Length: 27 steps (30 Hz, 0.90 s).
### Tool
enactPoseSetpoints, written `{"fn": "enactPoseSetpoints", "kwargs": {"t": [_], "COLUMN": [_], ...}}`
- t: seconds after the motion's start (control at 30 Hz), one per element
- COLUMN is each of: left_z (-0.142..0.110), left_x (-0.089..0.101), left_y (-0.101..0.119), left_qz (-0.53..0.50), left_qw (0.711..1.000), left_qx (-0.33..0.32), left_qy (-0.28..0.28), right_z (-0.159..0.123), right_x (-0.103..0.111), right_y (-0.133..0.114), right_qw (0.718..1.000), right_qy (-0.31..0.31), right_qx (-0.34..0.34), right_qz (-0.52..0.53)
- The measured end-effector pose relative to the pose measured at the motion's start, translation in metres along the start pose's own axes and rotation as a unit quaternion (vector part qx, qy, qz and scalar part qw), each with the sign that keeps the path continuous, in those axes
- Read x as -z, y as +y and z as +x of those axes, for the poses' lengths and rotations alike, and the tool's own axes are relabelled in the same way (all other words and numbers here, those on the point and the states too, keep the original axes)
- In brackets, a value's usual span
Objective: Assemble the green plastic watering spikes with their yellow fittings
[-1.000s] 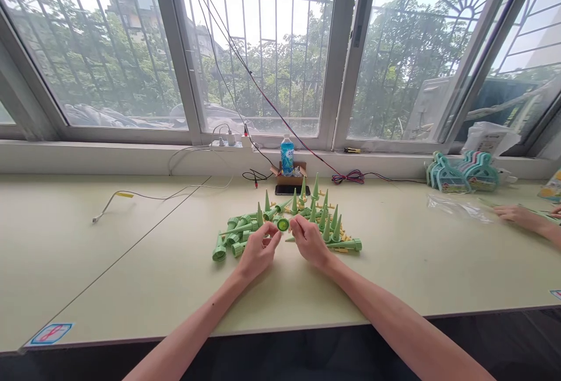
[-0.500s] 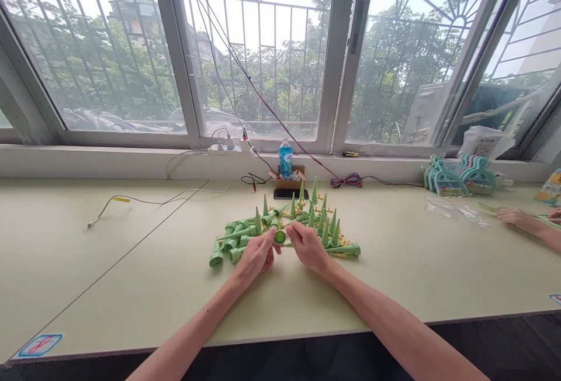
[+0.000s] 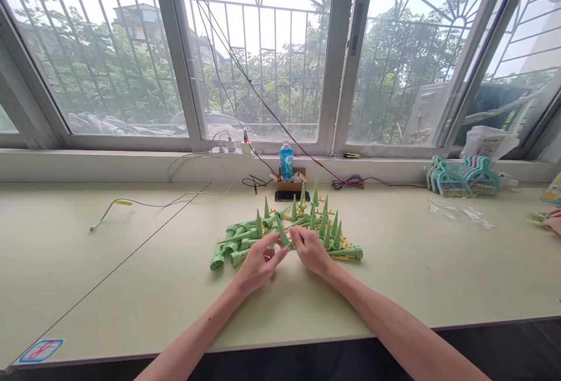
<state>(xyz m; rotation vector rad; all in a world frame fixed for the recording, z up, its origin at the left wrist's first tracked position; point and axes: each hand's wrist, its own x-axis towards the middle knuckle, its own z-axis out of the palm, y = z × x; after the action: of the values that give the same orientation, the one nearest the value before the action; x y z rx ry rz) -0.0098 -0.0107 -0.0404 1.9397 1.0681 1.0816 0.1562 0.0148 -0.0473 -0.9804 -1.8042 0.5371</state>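
Note:
My left hand [image 3: 258,263] holds a green plastic watering spike [image 3: 281,230] between thumb and fingers, its cone pointing up and leaning left. My right hand [image 3: 312,250] is closed in a pinch right beside the spike's base; whatever is between those fingertips is hidden. In front of both hands lies a pile of the same green spikes. Some stand upright, like the far spike [image 3: 315,194], and others lie on their sides, like the capped spike [image 3: 217,259] at the left. Small yellow plastic pieces [image 3: 346,248] are scattered among those on the right.
Behind the pile are a phone [image 3: 291,196], a small cardboard box [image 3: 300,175] and a blue-labelled bottle [image 3: 286,162]. Cables [image 3: 144,202] cross the table's left side. Teal hangers [image 3: 451,177] and clear plastic bags [image 3: 460,212] lie right, near another person's hand [image 3: 554,220].
The spike in my left hand has turned from its round open end facing me to its cone pointing up. At the right, the other person's hand has drawn back toward the edge.

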Motion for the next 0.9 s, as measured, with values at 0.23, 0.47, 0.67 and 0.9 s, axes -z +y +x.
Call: {"fn": "enactPoseSetpoints", "kwargs": {"t": [0.23,0.47,0.67,0.9], "left_z": [0.0004,0.0016,0.0039,0.0062], "left_x": [-0.0023,-0.004,-0.0023,0.0007], "left_y": [-0.0087,-0.0046,-0.0024,-0.002], "left_qz": [0.044,0.015,-0.061,-0.093], "left_qw": [0.998,0.997,0.993,0.989], "left_qx": [-0.041,0.006,0.082,0.112], "left_qy": [0.033,0.081,0.059,0.013], "right_z": [0.0,0.0013,0.0005,-0.002], "right_x": [-0.0034,-0.0073,-0.0041,-0.0046], "right_y": [-0.0008,0.0021,0.003,0.0015], "right_qw": [1.0,0.999,0.999,1.0], "right_qy": [-0.004,0.033,0.036,-0.004], "right_qx": [-0.011,-0.018,-0.004,0.022], "right_qz": [0.006,0.01,0.015,0.018]}}
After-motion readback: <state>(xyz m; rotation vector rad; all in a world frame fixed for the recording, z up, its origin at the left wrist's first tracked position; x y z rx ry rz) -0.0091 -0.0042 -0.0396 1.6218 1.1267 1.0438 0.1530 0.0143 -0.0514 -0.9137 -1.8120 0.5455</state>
